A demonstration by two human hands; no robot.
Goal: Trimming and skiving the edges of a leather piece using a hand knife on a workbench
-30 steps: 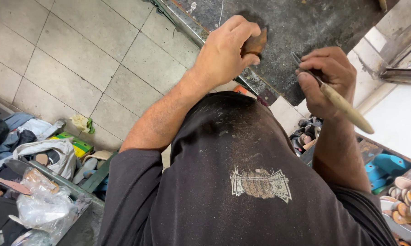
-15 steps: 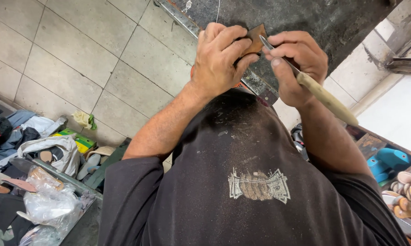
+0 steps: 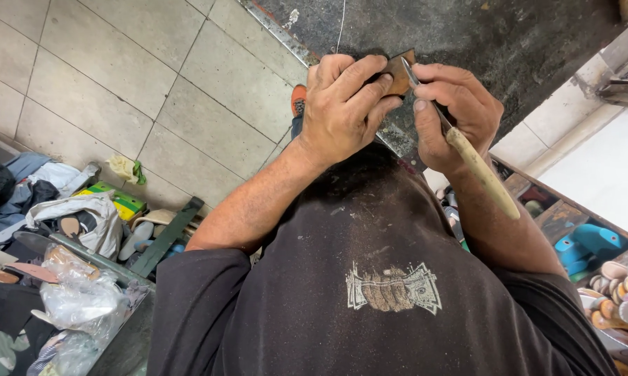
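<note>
At nine o'clock a heap of cloth, a clear plastic bag (image 3: 84, 299) and a green box (image 3: 122, 200) crowd the floor beside the pale tiles (image 3: 84, 76). Near centre, toward twelve o'clock, your left hand (image 3: 342, 104) is curled tight around a small brown piece (image 3: 399, 72), fingers over its near edge. Just beside it at one o'clock, your right hand (image 3: 453, 111) is closed on a knife (image 3: 467, 150), its pale wooden handle slanting down toward four o'clock and its thin blade touching the piece. Both hands hang over the dark ground (image 3: 481, 35). At four o'clock sit shoe soles (image 3: 624, 289) and a blue form (image 3: 585, 244).
</note>
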